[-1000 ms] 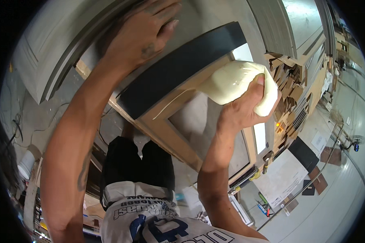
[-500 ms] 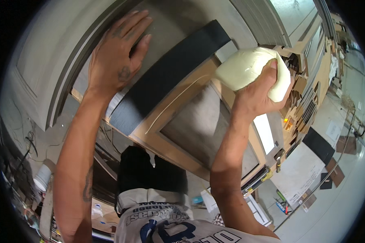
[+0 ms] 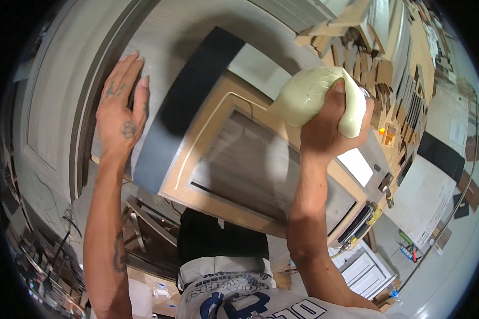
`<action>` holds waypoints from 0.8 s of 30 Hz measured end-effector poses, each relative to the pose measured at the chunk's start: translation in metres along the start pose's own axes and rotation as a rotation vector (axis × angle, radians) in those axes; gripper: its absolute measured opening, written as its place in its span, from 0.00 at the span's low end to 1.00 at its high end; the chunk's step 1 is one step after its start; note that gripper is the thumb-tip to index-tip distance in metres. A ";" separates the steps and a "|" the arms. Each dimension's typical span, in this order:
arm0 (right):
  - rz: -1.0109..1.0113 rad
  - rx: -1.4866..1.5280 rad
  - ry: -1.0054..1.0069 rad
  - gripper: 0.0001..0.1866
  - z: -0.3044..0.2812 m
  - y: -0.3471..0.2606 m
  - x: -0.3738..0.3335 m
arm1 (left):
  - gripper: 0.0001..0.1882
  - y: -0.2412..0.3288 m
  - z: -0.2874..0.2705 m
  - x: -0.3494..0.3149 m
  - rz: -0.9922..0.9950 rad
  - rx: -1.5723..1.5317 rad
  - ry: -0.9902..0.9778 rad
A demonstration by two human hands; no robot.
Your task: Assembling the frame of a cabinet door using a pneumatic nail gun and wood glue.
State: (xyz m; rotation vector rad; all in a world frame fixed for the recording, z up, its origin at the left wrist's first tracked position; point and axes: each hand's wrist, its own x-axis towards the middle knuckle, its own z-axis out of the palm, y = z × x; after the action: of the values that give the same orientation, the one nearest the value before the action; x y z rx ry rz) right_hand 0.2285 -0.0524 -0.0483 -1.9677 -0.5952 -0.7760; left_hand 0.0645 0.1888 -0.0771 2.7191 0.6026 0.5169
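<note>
My right hand (image 3: pixel 330 125) is closed around a plump, pale yellow squeeze bag (image 3: pixel 303 98), thumb on top. The bag's tapered end points left, down at the tan wooden frame (image 3: pixel 239 218) of a panel. A thin cream bead (image 3: pixel 197 142), which looks like glue, runs up the frame's left side and along its far side to the bag's tip. Inside the frame sits a recessed grey-brown panel (image 3: pixel 250 149). Left of the frame lies a dark blue-black strip (image 3: pixel 162 141). Beyond that strip my left hand (image 3: pixel 118 114) lies flat on a grey wooden surface, fingers stretched, holding nothing.
A large grey panelled door (image 3: pixel 42 127) stands at the left. Many wood offcuts (image 3: pixel 378 80) are stacked at the far right. A hammer (image 3: pixel 387 189) and a yellow-and-black tool (image 3: pixel 364 220) lie by the right edge. White sheets (image 3: pixel 423 196) and a white panelled piece (image 3: pixel 359 266) are lower right.
The bead has grown from the left side round the corner along the frame's far side, the bag's tip following. My left hand shows farther left and lower, as the whole view has shifted.
</note>
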 end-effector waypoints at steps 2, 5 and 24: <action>0.025 0.058 0.009 0.03 -0.014 0.009 0.001 | 0.17 0.000 0.005 0.000 0.010 -0.007 0.027; 0.036 0.059 -0.010 0.04 -0.039 0.025 0.001 | 0.17 0.002 0.005 0.000 0.018 0.017 0.012; 0.122 -0.111 0.078 0.05 -0.178 0.082 -0.012 | 0.21 0.000 0.002 -0.004 -0.004 0.094 -0.073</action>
State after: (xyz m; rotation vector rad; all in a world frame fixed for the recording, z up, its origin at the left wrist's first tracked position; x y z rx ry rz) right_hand 0.2245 -0.2485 -0.0345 -2.0441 -0.3891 -0.8209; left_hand 0.0623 0.1866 -0.0798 2.8109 0.6276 0.3955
